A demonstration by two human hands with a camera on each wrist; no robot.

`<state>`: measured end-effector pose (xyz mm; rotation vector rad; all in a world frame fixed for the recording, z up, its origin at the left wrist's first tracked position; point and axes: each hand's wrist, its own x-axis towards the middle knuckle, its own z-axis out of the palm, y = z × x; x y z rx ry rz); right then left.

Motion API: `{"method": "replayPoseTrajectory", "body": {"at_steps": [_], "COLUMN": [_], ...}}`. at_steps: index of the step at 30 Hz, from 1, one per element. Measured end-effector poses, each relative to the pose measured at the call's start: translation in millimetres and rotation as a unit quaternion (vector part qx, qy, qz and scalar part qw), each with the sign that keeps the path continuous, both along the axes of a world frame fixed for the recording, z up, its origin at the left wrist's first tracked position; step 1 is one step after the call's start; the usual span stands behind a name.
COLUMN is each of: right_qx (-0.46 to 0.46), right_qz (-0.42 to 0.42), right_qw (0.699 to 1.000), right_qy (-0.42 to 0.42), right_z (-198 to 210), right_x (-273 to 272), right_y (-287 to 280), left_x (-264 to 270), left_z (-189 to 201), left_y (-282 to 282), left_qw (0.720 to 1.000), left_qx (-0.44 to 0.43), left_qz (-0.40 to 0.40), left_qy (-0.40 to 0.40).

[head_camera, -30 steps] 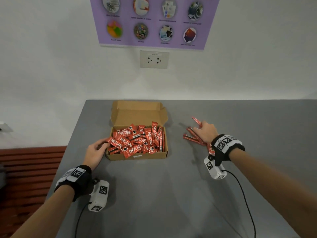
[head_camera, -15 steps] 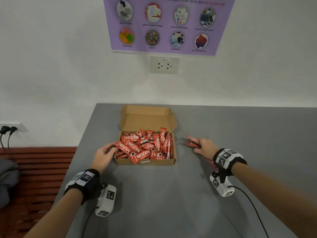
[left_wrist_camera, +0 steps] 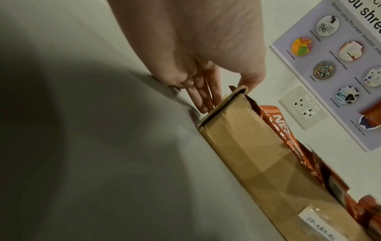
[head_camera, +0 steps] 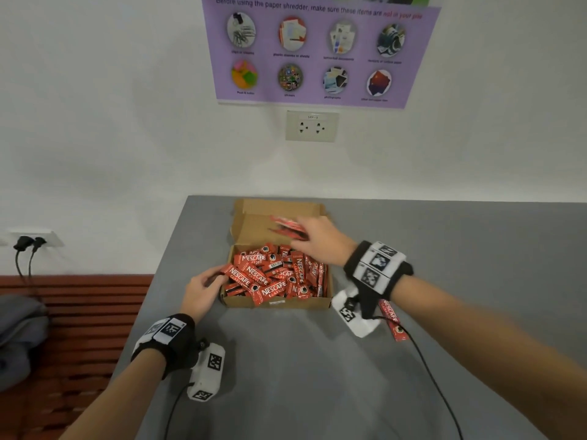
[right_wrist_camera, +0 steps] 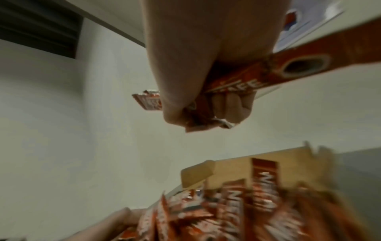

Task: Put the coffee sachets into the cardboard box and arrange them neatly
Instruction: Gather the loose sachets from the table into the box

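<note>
The right hand (head_camera: 320, 246) grips a bunch of coffee sachets (head_camera: 287, 227) over the cardboard box (head_camera: 276, 302); the left hand (head_camera: 203, 292), fingers straight, steadies its left wall; heaped sachets may spill; one stray sachet (head_camera: 392, 319) lies on the desk (head_camera: 301, 376).

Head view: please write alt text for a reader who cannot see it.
A right hand carries a bunch of red coffee sachets above an open cardboard box already heaped with sachets, while the left hand steadies the box's left side. The box sits on a grey table; one loose sachet lies under the right wrist.
</note>
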<state>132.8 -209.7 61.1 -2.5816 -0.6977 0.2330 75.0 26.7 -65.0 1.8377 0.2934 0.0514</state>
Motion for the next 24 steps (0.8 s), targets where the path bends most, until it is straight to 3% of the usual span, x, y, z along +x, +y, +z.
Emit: {"method": "replayPoseTrajectory", "body": {"at_steps": [5,8,12,16,18,20,22,24], "right_qx": [-0.108,-0.188,-0.156,-0.045,-0.026,-0.117,-0.235,-0.265], "right_qz": [0.053,0.066,0.071,-0.001,-0.055,-0.110,-0.137,-0.156], "right_qw": [0.991,0.979,0.984,0.999,0.998,0.980,0.943,0.928], "right_qy": [0.058,0.042,0.046,0.000,0.027,0.117,0.190,0.212], "right_z": [-13,-18,-18,-12,-20,-27,-39,-56], "right_x": [11,13,10,-1,-2,-9,-20,-32], "right_y": [49,53,37,-17,-68,-121,-162,-190], "left_x": [0,0,0,0,0,0,0,0], "left_z": [1,2,2,3,3,2,2,2], "left_y": [-1,0,-1,-3,-3,-2,-2,-2], "left_qw": [1.000,1.000,1.000,1.000,1.000,1.000,1.000,1.000], "left_qx": [-0.002,0.005,0.012,0.017,0.014,0.001,0.001,0.002], "left_qz": [0.000,0.005,0.013,0.010,0.010,0.006,0.000,-0.001], "left_qy": [0.001,0.001,0.004,-0.004,-0.001,0.000,-0.001,0.004]}}
